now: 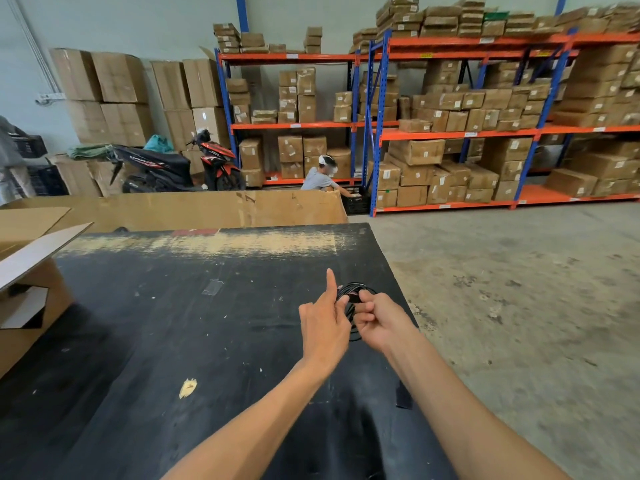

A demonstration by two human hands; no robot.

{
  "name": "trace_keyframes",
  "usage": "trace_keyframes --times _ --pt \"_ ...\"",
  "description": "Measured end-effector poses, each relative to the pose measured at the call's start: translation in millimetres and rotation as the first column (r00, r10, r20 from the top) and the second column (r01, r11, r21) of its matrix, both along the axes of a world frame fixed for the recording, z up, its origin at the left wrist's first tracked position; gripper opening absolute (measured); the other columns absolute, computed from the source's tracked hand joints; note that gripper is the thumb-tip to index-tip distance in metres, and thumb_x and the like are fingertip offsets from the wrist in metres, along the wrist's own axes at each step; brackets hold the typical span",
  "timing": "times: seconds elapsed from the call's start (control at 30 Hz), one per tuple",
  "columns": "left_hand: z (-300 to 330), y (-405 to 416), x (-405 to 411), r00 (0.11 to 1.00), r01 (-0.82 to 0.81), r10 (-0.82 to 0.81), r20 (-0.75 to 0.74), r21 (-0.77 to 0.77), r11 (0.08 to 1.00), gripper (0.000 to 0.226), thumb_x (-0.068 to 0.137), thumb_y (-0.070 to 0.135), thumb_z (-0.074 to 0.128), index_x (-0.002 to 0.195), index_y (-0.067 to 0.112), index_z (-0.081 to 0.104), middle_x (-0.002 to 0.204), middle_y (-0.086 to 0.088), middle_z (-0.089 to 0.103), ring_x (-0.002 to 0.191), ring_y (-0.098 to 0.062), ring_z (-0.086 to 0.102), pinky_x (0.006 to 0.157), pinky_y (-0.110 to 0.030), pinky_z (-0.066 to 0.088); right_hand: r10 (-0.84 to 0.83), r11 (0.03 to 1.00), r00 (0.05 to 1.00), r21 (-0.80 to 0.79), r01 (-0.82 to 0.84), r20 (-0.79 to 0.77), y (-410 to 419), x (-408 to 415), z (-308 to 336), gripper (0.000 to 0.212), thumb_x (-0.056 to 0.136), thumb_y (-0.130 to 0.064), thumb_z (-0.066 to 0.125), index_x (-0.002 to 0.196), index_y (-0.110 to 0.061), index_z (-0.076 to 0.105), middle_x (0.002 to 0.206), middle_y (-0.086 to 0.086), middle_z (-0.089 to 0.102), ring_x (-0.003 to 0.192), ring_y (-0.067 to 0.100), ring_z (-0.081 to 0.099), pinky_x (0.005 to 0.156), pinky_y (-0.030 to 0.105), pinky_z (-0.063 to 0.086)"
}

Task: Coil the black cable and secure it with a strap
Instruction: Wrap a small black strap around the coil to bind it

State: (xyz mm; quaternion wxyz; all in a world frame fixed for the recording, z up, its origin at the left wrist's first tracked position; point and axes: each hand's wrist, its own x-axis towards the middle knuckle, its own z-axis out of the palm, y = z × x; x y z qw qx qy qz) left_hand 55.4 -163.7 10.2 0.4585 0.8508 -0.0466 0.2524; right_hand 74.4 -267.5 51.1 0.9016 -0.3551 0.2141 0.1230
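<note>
the right hand (375,318) is curled shut around a black cable (355,296), already wound into a small coil, its fingers folded over the near side of the loops. the left hand (323,323) meets it from the other side: thumb and lower fingers pinch the coil where the two hands touch, while the index finger sticks straight up and away from the cable. a small dark reddish patch shows on the coil between the two thumbs, too small to tell whether it is a strap. loops of the cable stick out above the hands and a bit shows below them. the coil is held just above the worktop (173,323), close to its right edge and about midway along it; whether it touches the surface cannot be told.

the worktop is black and scuffed, with pale worn wood along its far edge, a clear scrap of tape (212,287) near the middle and a yellowish chip (188,388) toward the near side. an open box (27,292) stands at the left edge, and a cardboard sheet (207,209) stands past the far edge. beyond are a scooter (180,164), a crouching person (320,178) by a black crate (356,200), and racks (450,133) full of cartons.
</note>
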Motion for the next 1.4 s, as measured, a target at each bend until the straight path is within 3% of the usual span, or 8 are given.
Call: trace_keyframes --times 0.23,0.4,0.53,0.7,1.0,1.07,1.27,1.4 --pt "0 8 3 0.997 -0.025 0.032 -0.068 0.095 0.995 0.063 0.099 0.027 0.044 0.156 0.021 0.018 0.075 0.006 0.063 0.082 -0.029 0.057 0.083 -0.043 0.048 0.232 0.924 0.973 -0.311 -0.224 -0.012 -5 -1 3 0.023 0.103 -0.011 0.042 0.108 -0.009 0.064 0.074 0.001 0.062 0.053 0.008 0.050 0.044 0.021 0.035" --pt "-8 6 3 0.998 -0.027 0.030 -0.054 0.060 0.998 0.047 0.095 0.027 0.041 0.142 0.023 0.035 0.085 0.002 0.068 0.083 -0.029 0.060 0.080 -0.045 0.049 0.131 0.918 0.985 -0.390 -0.077 0.115 -4 -7 4 0.023 0.096 0.009 0.051 0.087 -0.001 0.069 0.089 0.009 0.071 0.079 0.014 0.065 0.070 0.024 0.055" --pt "-1 7 2 0.999 -0.036 0.035 0.009 0.075 0.997 0.019 0.097 0.025 0.046 0.115 0.021 0.044 0.080 0.003 0.066 0.076 -0.029 0.060 0.068 -0.039 0.045 0.067 0.872 0.976 -0.488 0.043 0.207 -4 -14 -10 0.032 0.089 0.015 0.058 0.120 0.007 0.063 0.098 0.007 0.071 0.090 0.015 0.071 0.080 0.025 0.062" --pt "12 9 5 1.000 -0.011 0.008 0.018 0.146 0.989 0.003 0.097 0.017 0.047 0.100 0.016 0.047 0.061 0.000 0.061 0.060 -0.031 0.057 0.064 -0.044 0.045 0.258 0.504 0.925 -0.856 0.117 0.278 -10 -25 -24 0.048 0.086 -0.004 0.071 0.132 -0.008 0.058 0.094 -0.001 0.080 0.086 0.011 0.076 0.094 0.035 0.058" --pt "19 12 7 0.999 -0.044 0.047 -0.013 0.175 0.984 0.003 0.098 0.019 0.046 0.100 0.016 0.046 0.065 -0.006 0.064 0.064 -0.033 0.059 0.066 -0.044 0.047 0.279 0.041 0.913 -0.953 0.299 0.298 -8 -25 -16 0.018 0.097 -0.023 0.062 0.113 -0.016 0.068 0.097 -0.002 0.073 0.098 0.020 0.066 0.089 0.035 0.051" --pt "22 13 5 0.998 -0.059 0.060 0.003 0.185 0.981 0.005 0.098 0.017 0.047 0.101 0.013 0.048 0.065 -0.006 0.064 0.064 -0.033 0.059 0.070 -0.043 0.046 0.273 0.097 0.933 -0.971 0.217 0.236 -6 -23 -14 0.017 0.098 -0.023 0.060 0.100 -0.016 0.075 0.095 -0.001 0.075 0.090 0.022 0.070 0.082 0.032 0.054" --pt "21 10 -4 0.997 -0.038 0.020 0.076 0.253 0.967 0.009 0.097 0.014 0.048 0.104 0.011 0.052 0.066 -0.006 0.063 0.064 -0.033 0.055 0.068 -0.041 0.043 0.015 0.854 1.000 -0.520 -0.015 -0.006 4 -14 -8 0.012 0.093 -0.008 0.068 0.082 -0.003 0.070 0.072 0.006 0.070 0.046 0.009 0.051 0.036 0.020 0.042" --pt "14 8 -5 0.997 0.008 -0.028 0.070 0.277 0.961 0.012 0.096 0.015 0.048 0.108 0.012 0.050 0.063 0.002 0.056 0.060 -0.028 0.053 0.068 -0.035 0.038 0.036 0.961 0.999 -0.273 -0.032 0.008 3 -10 -8 0.011 0.094 -0.003 0.066 0.083 -0.006 0.067 0.064 0.003 0.063 0.037 0.004 0.049 0.032 0.016 0.035"
